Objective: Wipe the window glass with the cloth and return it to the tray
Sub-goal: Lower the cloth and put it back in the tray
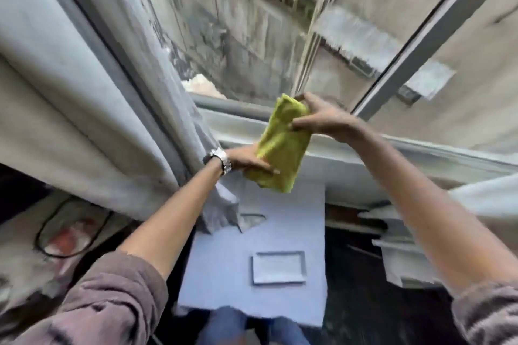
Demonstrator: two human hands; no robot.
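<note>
A folded yellow-green cloth [281, 148] hangs in the air in front of the window sill, held by both hands. My right hand [322, 117] pinches its upper end between thumb and fingers. My left hand [246, 161], with a watch on the wrist, grips the lower end from the left. The window glass [252, 36] rises behind the cloth, with buildings showing through it. A small white rectangular tray [278, 267] lies below on a pale blue table top [213, 274], with nothing in it.
A grey curtain [117, 70] hangs at the left of the window, its hem reaching the table. The window frame bar [414, 53] slants up at the right. A black cable [56, 232] loops at the lower left. White shelves [398, 246] stand at the right.
</note>
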